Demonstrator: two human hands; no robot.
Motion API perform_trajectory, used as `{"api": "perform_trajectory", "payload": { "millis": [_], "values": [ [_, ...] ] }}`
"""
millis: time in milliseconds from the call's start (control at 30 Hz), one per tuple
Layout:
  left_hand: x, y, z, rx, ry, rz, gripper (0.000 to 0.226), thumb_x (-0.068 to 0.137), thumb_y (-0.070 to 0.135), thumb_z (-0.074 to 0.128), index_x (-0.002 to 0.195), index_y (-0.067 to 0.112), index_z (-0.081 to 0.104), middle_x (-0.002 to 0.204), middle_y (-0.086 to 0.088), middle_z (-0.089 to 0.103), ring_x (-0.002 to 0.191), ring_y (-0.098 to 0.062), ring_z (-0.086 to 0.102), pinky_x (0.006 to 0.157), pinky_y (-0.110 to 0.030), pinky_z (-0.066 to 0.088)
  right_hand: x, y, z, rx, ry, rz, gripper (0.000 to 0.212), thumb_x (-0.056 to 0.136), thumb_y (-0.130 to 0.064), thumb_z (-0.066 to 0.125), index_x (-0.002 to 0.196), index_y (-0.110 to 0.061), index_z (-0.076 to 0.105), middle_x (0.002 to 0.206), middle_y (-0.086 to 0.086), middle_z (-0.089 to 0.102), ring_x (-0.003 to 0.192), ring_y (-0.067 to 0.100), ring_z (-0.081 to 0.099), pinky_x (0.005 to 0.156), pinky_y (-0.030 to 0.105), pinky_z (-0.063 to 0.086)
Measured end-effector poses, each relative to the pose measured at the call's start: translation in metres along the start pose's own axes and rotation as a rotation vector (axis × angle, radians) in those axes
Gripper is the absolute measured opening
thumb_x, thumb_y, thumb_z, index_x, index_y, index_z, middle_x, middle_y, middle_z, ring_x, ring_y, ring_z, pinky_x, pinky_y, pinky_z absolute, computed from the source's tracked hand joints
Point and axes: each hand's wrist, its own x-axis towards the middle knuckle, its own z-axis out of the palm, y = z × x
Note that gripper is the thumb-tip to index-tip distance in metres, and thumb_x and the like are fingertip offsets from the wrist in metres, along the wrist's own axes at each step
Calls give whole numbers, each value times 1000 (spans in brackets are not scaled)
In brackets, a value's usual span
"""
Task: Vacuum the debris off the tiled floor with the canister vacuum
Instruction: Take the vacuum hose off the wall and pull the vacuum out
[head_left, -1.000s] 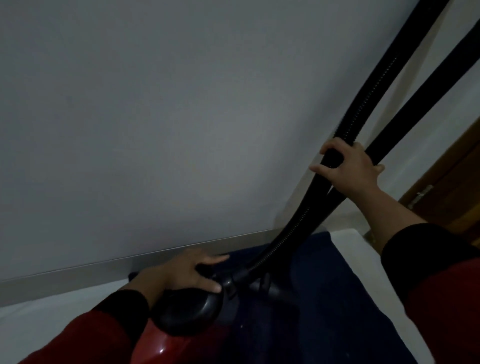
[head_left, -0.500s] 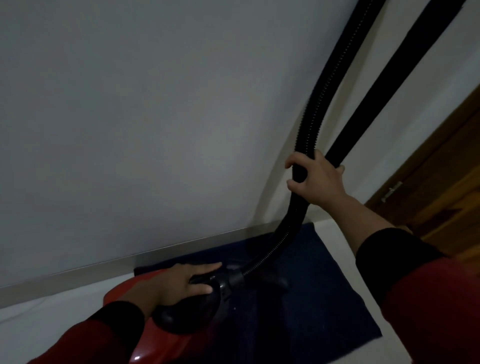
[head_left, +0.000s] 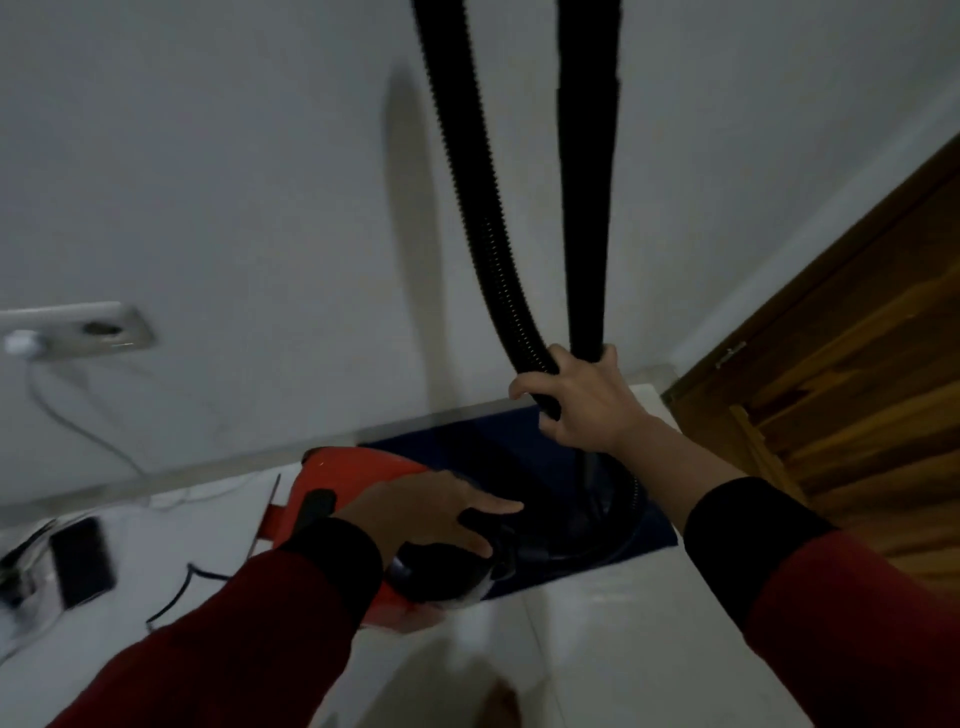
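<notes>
Head view, the only one I have: my left hand (head_left: 441, 512) lies palm-down with fingers spread across the black front cap of the red canister vacuum (head_left: 358, 473), fingertips curling over the cap's edge rather than closed around anything. The canister sits on the white tiled floor (head_left: 597, 649), its nose at the edge of a dark blue mat (head_left: 467, 436) by the wall. My right hand (head_left: 582, 400) is wrapped tight around two things at once: the ribbed black hose (head_left: 478, 208) and the smooth black wand (head_left: 587, 182), both rising out of the top of the frame.

I judge the canister to be the heavy, rigid part, best moved by a handle on its body rather than by that rounded, probably slick cap. The hose looks soft and springy and will likely twist if pulled; the wand is stiff and the better place to steer from. Debris on the tiles I cannot make out. A thin black cable (head_left: 176, 592) trails across the floor beside the canister, and a phone (head_left: 83, 561) lies further left; both could snag.
</notes>
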Motion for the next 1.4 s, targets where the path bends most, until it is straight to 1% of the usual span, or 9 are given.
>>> {"api": "perform_trajectory", "payload": {
  "millis": [133,267,433,633,800,967,1100,1233,1400],
  "values": [
    [-92,24,15,-69,21,63,61,90,41,59,144,45,32,149,4,40,131,-16,42,103,-22,31,-49,-63,-45,-51,-41,-36,49,91,-41,55,136,-51,40,120,8,50,107,24,50,91,44,29],
    [-184,22,50,-154,31,110,59,86,40,64,141,42,40,146,11,43,131,-10,42,97,-13,26,-94,-132,-80,-59,-58,10,59,93,-46,50,142,-59,19,129,10,46,113,25,47,95,46,29],
    [-269,5,100,-142,105,98,54,82,42,68,134,36,52,139,12,52,123,-7,49,94,-13,30,-136,-215,-92,-10,-83,40,68,94,-41,53,143,-60,11,136,12,43,120,26,44,101,52,29],
    [-347,-5,162,-81,148,93,50,83,44,65,131,35,54,134,11,56,118,-11,53,98,-22,37,-189,-307,-82,74,-85,21,87,91,-28,57,140,-63,-5,133,10,46,107,28,49,95,52,31],
    [-410,0,231,46,180,131,49,84,46,62,132,37,53,133,9,57,115,-12,55,95,-25,40,-248,-389,-75,110,-61,-13,91,88,-21,58,143,-59,-3,121,9,50,94,27,51,92,52,34],
    [-484,13,322,76,183,85,49,84,50,61,131,43,50,128,8,61,110,-15,56,94,-37,46,-327,-475,-63,100,-71,-54,90,85,-17,57,143,-59,3,114,6,51,92,24,51,93,52,30],
    [-544,25,391,21,139,62,48,84,47,63,130,41,53,122,10,63,98,-6,55,86,-25,43,-391,-540,-57,80,-112,-80,88,85,-18,56,144,-59,4,106,3,49,83,20,47,93,52,30],
    [-601,31,458,-98,137,33,47,83,43,66,129,39,56,124,13,63,92,5,48,82,-15,34,-443,-590,-48,48,-107,-107,91,82,-19,57,143,-60,3,105,2,50,86,22,52,90,48,32],
    [-657,26,552,-167,163,3,47,84,43,65,130,39,55,123,11,64,103,-6,58,86,-16,36,-503,-661,-32,39,-148,-94,89,83,-20,57,142,-61,4,93,-5,37,80,21,52,86,43,32]
  ]
}}
